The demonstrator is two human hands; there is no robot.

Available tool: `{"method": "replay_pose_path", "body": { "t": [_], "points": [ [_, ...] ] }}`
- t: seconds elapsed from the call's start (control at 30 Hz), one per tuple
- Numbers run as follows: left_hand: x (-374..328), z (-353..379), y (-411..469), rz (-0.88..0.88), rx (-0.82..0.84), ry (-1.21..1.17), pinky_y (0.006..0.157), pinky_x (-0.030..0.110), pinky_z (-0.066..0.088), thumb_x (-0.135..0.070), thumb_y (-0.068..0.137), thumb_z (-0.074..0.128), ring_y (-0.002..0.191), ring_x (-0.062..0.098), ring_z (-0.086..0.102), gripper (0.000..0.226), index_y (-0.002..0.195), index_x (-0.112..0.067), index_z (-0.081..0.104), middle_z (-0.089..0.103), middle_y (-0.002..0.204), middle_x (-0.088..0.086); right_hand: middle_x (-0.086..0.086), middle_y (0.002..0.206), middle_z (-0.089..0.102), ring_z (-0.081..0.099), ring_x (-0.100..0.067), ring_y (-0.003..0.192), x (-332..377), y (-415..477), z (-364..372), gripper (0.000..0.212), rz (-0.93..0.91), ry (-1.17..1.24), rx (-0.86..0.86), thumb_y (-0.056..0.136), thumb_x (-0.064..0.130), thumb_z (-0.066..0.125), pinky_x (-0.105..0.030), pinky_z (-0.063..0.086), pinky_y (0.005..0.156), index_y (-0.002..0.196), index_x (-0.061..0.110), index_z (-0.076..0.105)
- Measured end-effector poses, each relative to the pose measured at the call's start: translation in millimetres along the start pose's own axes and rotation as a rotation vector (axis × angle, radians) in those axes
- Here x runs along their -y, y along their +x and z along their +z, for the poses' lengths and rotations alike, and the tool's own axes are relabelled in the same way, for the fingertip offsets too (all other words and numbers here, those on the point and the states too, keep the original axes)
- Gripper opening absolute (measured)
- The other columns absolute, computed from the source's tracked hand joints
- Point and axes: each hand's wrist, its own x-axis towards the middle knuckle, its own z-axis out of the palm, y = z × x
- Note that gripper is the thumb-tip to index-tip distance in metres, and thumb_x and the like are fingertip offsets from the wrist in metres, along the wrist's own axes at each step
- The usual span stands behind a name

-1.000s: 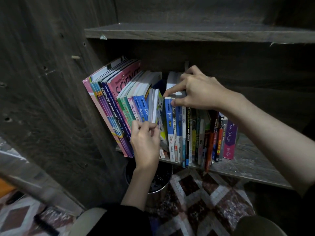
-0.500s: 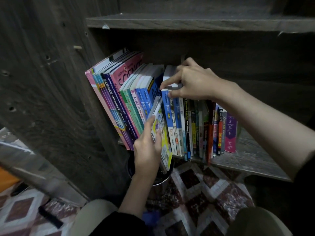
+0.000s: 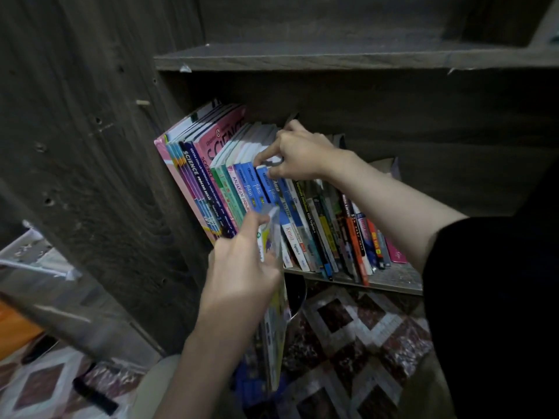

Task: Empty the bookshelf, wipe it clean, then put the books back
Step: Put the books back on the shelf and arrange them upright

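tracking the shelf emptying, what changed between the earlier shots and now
The left hand drew the thin yellow book out of the row and downward, still gripping it. The blue Fokus books tipped left into the gap. The right hand stayed pinching their tops; the Science books stayed leaning.

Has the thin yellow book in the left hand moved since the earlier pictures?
Yes. The thin yellow book, gripped by the left hand, has come out of the row, toward the person; most of it now hangs below the shelf edge.
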Motion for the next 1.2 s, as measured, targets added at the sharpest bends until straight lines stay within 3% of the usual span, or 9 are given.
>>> {"method": "replay_pose_path", "body": {
  "t": [0.2,0.33,0.53,0.6,0.7,0.8,0.97,1.07,1.2],
  "points": [
    [-22,-1,-32,0.05,0.183,-0.069,0.059,0.024,0.032,-0.031,0.087,0.064,0.081,0.006,0.044,0.035,0.11,-0.051,0.046,0.051,0.085,-0.002,-0.01,0.148,0.036,0.026,-0.022,0.141,-16,-32,3,0.05,0.0,0.351,-0.183,0.091,0.044,0.057,-0.041,0.022,0.114,0.138,0.039,0.044],
    [-49,30,-21,0.207,0.168,-0.16,0.063,0.024,0.03,-0.025,0.084,0.069,0.082,0.017,0.047,0.035,0.112,-0.04,0.054,0.052,0.08,-0.003,-0.004,0.122,0.061,0.054,-0.013,0.115,-69,-102,2,0.033,0.194,0.574,-0.429,0.095,0.037,0.054,-0.022,0.037,0.096,0.126,0.027,0.06],
    [-110,116,16,0.332,0.038,-0.336,0.067,0.018,0.026,-0.02,0.089,0.063,0.088,0.013,0.046,0.037,0.124,-0.028,0.053,0.05,0.076,-0.005,0.008,0.103,0.065,0.059,-0.01,0.102,-133,-220,69,0.024,0.648,0.584,-0.794,0.098,0.034,0.049,-0.015,0.039,0.08,0.109,0.021,0.067],
    [-126,147,33,0.343,0.02,-0.372,0.07,0.018,0.029,-0.018,0.091,0.06,0.077,0.014,0.049,0.038,0.127,-0.026,0.051,0.059,0.084,0.002,0.004,0.099,0.069,0.063,-0.019,0.101,-134,-241,103,0.04,0.705,0.62,-0.75,0.093,0.053,0.043,-0.025,0.043,0.08,0.107,0.024,0.067],
    [-137,192,59,0.384,-0.017,-0.353,0.076,0.033,0.045,-0.015,0.091,0.058,0.075,0.028,0.061,0.039,0.129,-0.022,0.05,0.068,0.086,0.013,-0.003,0.121,0.065,0.059,-0.022,0.115,-140,-240,144,0.069,0.723,0.641,-0.394,0.079,0.076,0.038,-0.032,0.045,0.091,0.128,0.031,0.055],
    [-134,222,82,0.366,-0.072,-0.232,0.066,0.038,0.048,-0.018,0.091,0.056,0.075,0.033,0.065,0.041,0.131,-0.021,0.047,0.069,0.079,0.014,-0.005,0.144,0.047,0.046,-0.028,0.13,-154,-224,171,0.07,0.694,0.535,-0.232,0.09,0.051,0.053,-0.035,0.04,0.1,0.15,0.029,0.026],
    [-111,239,91,0.522,-0.286,0.184,0.059,0.032,0.043,-0.04,0.088,0.063,0.088,0.025,0.054,0.046,0.124,-0.013,0.056,0.067,0.089,0.007,-0.017,0.127,0.06,0.058,-0.034,0.111,-174,-212,182,0.064,0.758,0.554,-0.256,0.091,0.037,0.06,-0.03,0.038,0.079,0.148,0.031,0.031],
    [-103,242,91,0.571,-0.396,0.238,0.084,0.04,0.049,-0.039,0.087,0.063,0.106,0.028,0.046,0.056,0.133,-0.01,0.05,0.054,0.123,0.014,-0.017,0.131,0.058,0.054,-0.03,0.121,-183,-208,174,0.062,0.757,0.609,-0.262,0.089,0.031,0.064,-0.027,0.038,0.088,0.144,0.027,0.038],
    [-80,233,56,0.636,-0.493,0.063,0.112,0.044,0.022,-0.036,0.088,0.059,0.136,0.032,0.02,0.068,0.146,-0.018,0.029,0.021,0.146,0.013,-0.011,0.133,0.056,0.051,-0.021,0.125,-189,-204,170,0.065,0.775,0.652,-0.288,0.081,0.027,0.073,-0.014,0.033,0.087,0.14,0.022,0.046]
  ]
}}
